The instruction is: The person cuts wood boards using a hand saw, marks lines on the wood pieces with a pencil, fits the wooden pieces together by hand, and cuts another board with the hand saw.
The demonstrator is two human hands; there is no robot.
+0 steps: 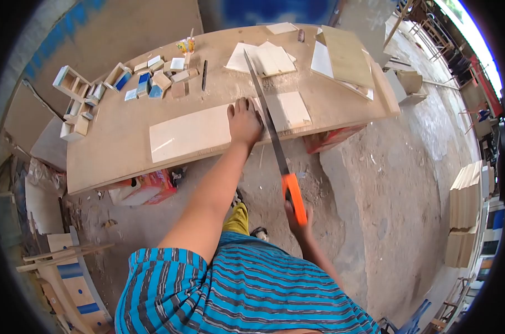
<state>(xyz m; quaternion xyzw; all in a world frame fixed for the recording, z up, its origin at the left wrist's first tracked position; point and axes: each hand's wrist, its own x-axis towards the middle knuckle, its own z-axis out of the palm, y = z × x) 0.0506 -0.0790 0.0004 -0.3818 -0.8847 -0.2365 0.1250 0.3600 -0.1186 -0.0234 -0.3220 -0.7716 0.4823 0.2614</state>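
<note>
My right hand (pixel 300 218) is wrapped round the orange handle of a handsaw (pixel 273 131). The long dark blade points away from me and lies across a pale wooden board (pixel 194 128) near its right part. Just left of the blade, my left hand (pixel 246 123) rests on top of the board with its fingers stretched forward. A shorter section of board (pixel 291 109) shows right of the blade. Whether the wood is cut through there I cannot tell. The board lies along the near edge of the workbench (pixel 113 131).
Several small wood blocks (pixel 162 81) and box-like pieces (pixel 73 106) lie at the bench's left. Thin wood sheets (pixel 272 58) and larger panels (pixel 344 58) lie at the back and right. A dark thin strip (pixel 204 75) is mid-bench. Stacked boards (pixel 464 217) stand far right.
</note>
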